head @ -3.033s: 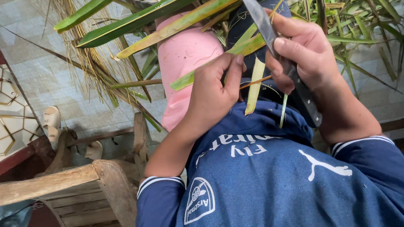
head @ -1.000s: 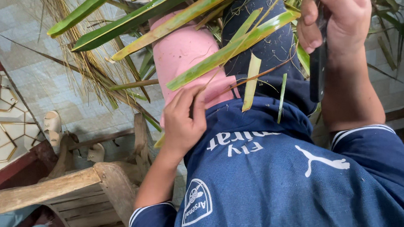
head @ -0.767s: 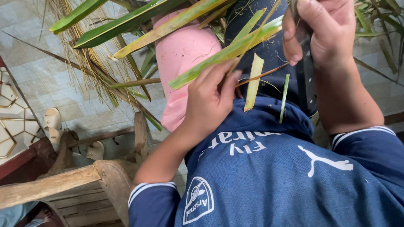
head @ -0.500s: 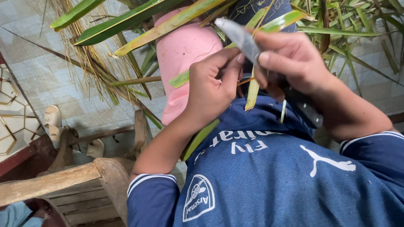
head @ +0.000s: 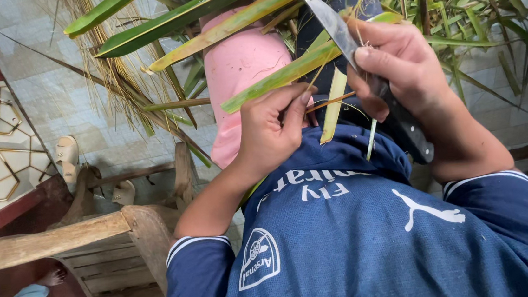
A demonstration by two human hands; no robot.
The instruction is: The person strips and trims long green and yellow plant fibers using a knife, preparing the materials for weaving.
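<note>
Home patio: tiled floor (head: 56, 103), wooden chair (head: 62, 239).
</note>
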